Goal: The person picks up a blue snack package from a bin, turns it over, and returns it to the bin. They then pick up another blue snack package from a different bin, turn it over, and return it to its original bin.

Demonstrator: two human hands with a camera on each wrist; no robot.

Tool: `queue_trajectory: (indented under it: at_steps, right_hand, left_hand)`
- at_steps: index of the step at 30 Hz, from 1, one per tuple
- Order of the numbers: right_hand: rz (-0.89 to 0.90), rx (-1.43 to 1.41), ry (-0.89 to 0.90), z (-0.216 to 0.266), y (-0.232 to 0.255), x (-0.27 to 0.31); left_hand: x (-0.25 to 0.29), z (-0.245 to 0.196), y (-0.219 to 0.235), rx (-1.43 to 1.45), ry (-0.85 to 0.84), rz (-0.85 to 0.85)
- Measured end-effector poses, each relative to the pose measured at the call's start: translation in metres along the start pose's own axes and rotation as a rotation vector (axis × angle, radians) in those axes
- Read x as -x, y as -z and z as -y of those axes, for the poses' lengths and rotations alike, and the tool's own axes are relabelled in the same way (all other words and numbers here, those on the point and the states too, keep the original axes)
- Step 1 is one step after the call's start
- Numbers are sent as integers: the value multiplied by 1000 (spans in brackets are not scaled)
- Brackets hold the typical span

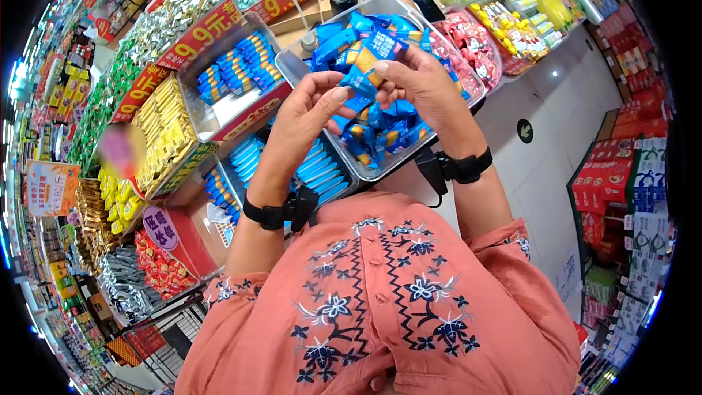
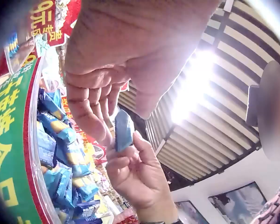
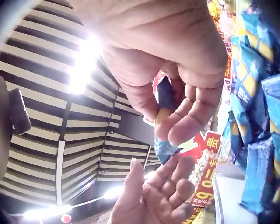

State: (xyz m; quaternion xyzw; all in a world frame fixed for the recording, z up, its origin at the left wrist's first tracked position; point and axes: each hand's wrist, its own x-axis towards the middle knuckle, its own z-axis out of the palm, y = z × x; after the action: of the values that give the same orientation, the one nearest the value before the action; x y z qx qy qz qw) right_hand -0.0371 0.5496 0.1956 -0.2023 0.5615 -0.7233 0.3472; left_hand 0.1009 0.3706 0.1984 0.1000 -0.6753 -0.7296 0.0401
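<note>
Between the two hands, over a clear bin (image 1: pixel 355 170) of blue snack packets (image 1: pixel 398 139), is one blue and yellow packet (image 1: pixel 365 63). The right hand (image 1: pixel 431 91) pinches it between thumb and fingers; the right wrist view shows this packet (image 3: pixel 164 116) upright in the right hand (image 3: pixel 177 60). The left hand (image 1: pixel 303 113) is at the packet's lower end, fingers loosely bent and thumb apart from them. In the left wrist view the left hand (image 2: pixel 116 60) has its fingertips beside the packet (image 2: pixel 124 130), with the thumb off it.
Trays of wrapped sweets surround the bin, with yellow packets (image 1: pixel 164 135) at left and pink ones (image 1: pixel 468 40) at right. A dark phone (image 1: pixel 423 2) and a dark-lidded jar (image 1: pixel 342 0) are behind the bin. Red boxes (image 1: pixel 601 186) stand across the aisle.
</note>
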Motion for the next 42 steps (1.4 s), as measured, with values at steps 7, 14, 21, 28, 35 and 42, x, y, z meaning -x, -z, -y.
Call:
queue_trajectory:
  at_steps: [7, 14, 21, 28, 35, 42]
  right_hand:
    - [96, -104, -67, -8, -17, 2]
    - [54, -103, -22, -17, -13, -9]
    - [77, -109, -49, -24, -18, -13]
    - [132, -153, -48, -16, -37, -11]
    - [88, -58, -90, -23, -44, -9]
    - [106, -2, -106, -22, -46, -7]
  left_hand:
    - [3, 10, -1, 59, 4, -48]
    - [10, 15, 11, 107, 26, -149]
    - [15, 21, 21, 131, 28, -148]
    - [14, 24, 20, 312, 65, -90]
    - [19, 22, 15, 276, 84, -59]
    - [18, 21, 52, 42, 30, -113]
